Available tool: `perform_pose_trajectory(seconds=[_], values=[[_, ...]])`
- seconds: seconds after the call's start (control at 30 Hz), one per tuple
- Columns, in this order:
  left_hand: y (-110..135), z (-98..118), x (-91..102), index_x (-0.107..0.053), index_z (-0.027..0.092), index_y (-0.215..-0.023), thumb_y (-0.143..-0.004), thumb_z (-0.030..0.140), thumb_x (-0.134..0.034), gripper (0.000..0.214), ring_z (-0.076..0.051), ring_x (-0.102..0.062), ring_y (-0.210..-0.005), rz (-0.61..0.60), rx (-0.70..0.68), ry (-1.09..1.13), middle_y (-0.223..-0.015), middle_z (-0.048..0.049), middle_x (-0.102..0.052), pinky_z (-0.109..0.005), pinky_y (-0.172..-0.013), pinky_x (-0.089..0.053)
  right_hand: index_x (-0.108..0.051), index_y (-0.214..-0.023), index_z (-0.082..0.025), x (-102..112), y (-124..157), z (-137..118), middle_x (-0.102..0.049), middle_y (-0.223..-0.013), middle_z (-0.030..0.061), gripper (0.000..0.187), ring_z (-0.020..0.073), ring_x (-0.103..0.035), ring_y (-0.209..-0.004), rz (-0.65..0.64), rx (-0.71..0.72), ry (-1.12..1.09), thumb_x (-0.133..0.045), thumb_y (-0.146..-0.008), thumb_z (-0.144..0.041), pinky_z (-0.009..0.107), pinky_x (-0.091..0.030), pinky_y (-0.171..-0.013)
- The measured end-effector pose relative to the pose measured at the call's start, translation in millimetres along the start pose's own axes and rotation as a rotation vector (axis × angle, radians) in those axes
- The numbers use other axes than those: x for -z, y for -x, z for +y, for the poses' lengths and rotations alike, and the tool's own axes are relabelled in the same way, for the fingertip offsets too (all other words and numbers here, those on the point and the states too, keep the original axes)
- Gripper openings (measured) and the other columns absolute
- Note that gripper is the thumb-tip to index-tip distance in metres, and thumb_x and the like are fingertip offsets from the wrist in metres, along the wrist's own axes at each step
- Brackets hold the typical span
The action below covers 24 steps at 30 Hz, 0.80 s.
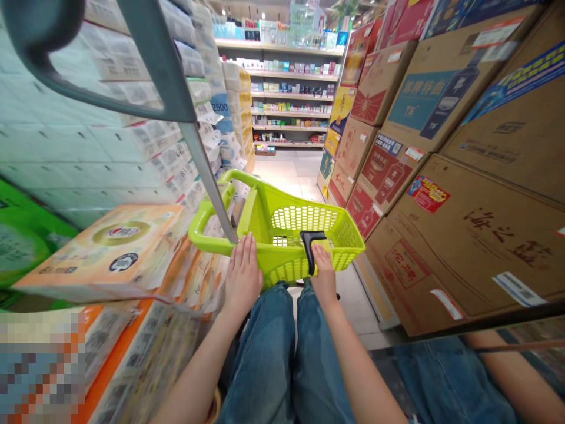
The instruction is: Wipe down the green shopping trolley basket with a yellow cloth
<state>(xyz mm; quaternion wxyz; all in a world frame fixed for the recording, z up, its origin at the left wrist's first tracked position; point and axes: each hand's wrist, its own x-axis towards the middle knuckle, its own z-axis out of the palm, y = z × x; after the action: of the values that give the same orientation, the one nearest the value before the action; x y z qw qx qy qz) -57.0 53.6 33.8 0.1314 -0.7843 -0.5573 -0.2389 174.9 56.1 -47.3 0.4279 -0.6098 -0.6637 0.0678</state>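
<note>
A lime-green shopping basket point(282, 254) on a long grey pull handle point(207, 176) stands just in front of my knees. My left hand point(244, 268) lies against its near side, fingers stretched out with the tips at the rim, close to the foot of the pull handle. At the right part of the same side, my right hand point(324, 271) has its fingers bent over the rim beside a black angled carrying handle point(309, 250). Its fingertips touch the basket. Slotted walls and a raised divider show inside the basket.
Stacked cardboard cartons point(494, 235) line the right side. Tissue packs point(115, 241) and white wrapped paper packs point(110, 147) are piled on the left. Shelves of small goods point(291, 88) stand at the far end of the tiled aisle point(300, 171). A reflective surface point(459, 377) shows lower right.
</note>
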Motion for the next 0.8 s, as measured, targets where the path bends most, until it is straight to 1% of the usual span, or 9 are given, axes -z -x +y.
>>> perform_pose_trajectory(seconds=[0.07, 0.17, 0.3, 0.37, 0.47, 0.63, 0.7, 0.77, 0.8], values=[[0, -1, 0.1, -0.024, 0.004, -0.151, -0.077, 0.011, -0.05, 0.079, -0.029, -0.023, -0.148, -0.002, -0.002, -0.009, -0.158, -0.0164, -0.029, -0.046, -0.121, -0.023, -0.045, -0.144, -0.013, -2, -2, 1, -0.047, -0.148, 0.0117, 0.084, 0.0227, -0.036, -0.143, 0.038, -0.057, 0.022, -0.04, -0.063, 0.006, 0.051, -0.024, -0.122], [0, -1, -0.8, -0.024, 0.004, -0.151, -0.076, 0.011, -0.049, 0.079, -0.028, -0.022, -0.149, -0.001, -0.007, -0.004, -0.158, -0.0165, -0.029, -0.045, -0.121, -0.023, -0.044, -0.144, -0.007, -22, -9, -39, -0.047, -0.148, 0.0157, 0.085, 0.0247, -0.035, -0.144, 0.018, -0.083, 0.006, -0.04, -0.06, 0.007, 0.051, -0.023, -0.122], [1, -3, -1.8, -0.023, 0.006, -0.151, -0.08, 0.01, -0.045, 0.075, -0.027, -0.023, -0.148, 0.02, -0.015, 0.012, -0.158, -0.0164, -0.031, -0.046, -0.12, -0.025, -0.039, -0.147, -0.011, -51, -17, -110, -0.043, -0.151, 0.0128, 0.088, 0.0224, -0.034, -0.144, -0.094, 0.11, -0.109, -0.044, -0.061, 0.004, 0.045, -0.025, -0.123], [1, -3, -1.4, -0.023, 0.007, -0.152, -0.081, 0.011, -0.043, 0.073, -0.027, -0.023, -0.148, 0.026, -0.017, 0.015, -0.157, -0.0162, -0.032, -0.046, -0.12, -0.026, -0.037, -0.149, -0.012, -54, -17, -123, -0.042, -0.153, 0.0112, 0.087, 0.0206, -0.033, -0.145, -0.109, 0.182, -0.131, -0.044, -0.064, 0.003, 0.043, -0.025, -0.123], [1, -2, 0.4, -0.022, 0.007, -0.152, -0.078, 0.01, -0.046, 0.078, -0.027, -0.022, -0.149, 0.013, -0.012, 0.018, -0.158, -0.0159, -0.03, -0.046, -0.121, -0.024, -0.035, -0.15, -0.012, -44, -14, -102, -0.041, -0.153, 0.0104, 0.087, 0.0195, -0.032, -0.146, -0.125, 0.223, -0.094, -0.042, -0.064, 0.004, 0.043, -0.024, -0.123], [1, 1, 0.6, -0.02, 0.008, -0.153, -0.076, 0.01, -0.049, 0.082, -0.028, -0.022, -0.149, 0.013, 0.0, 0.021, -0.159, -0.0153, -0.028, -0.047, -0.121, -0.023, -0.038, -0.148, -0.012, -9, -3, -17, -0.042, -0.153, 0.011, 0.087, 0.0197, -0.032, -0.145, -0.064, 0.124, 0.035, -0.039, -0.063, 0.005, 0.046, -0.025, -0.123], [1, 1, -0.2, -0.021, 0.008, -0.152, -0.076, 0.01, -0.049, 0.082, -0.028, -0.022, -0.149, 0.015, 0.007, 0.013, -0.159, -0.0157, -0.029, -0.047, -0.121, -0.023, -0.039, -0.148, -0.013, 0, 1, 9, -0.043, -0.152, 0.0106, 0.085, 0.0199, -0.033, -0.145, -0.032, 0.099, 0.071, -0.039, -0.064, 0.005, 0.047, -0.026, -0.122], [1, 1, -0.3, -0.022, 0.007, -0.152, -0.076, 0.01, -0.049, 0.081, -0.028, -0.023, -0.148, 0.007, 0.007, 0.003, -0.158, -0.0159, -0.029, -0.047, -0.121, -0.024, -0.04, -0.147, -0.014, 2, 2, 17, -0.044, -0.151, 0.0103, 0.085, 0.0208, -0.034, -0.144, 0.003, 0.069, 0.087, -0.04, -0.064, 0.005, 0.049, -0.026, -0.121], [0, 1, -0.1, -0.022, 0.007, -0.152, -0.076, 0.01, -0.049, 0.081, -0.028, -0.023, -0.148, 0.002, 0.005, 0.001, -0.158, -0.0159, -0.029, -0.046, -0.121, -0.024, -0.04, -0.147, -0.014, 1, 2, 14, -0.045, -0.15, 0.0109, 0.086, 0.0217, -0.034, -0.144, 0.025, 0.043, 0.088, -0.04, -0.063, 0.005, 0.05, -0.026, -0.121]])
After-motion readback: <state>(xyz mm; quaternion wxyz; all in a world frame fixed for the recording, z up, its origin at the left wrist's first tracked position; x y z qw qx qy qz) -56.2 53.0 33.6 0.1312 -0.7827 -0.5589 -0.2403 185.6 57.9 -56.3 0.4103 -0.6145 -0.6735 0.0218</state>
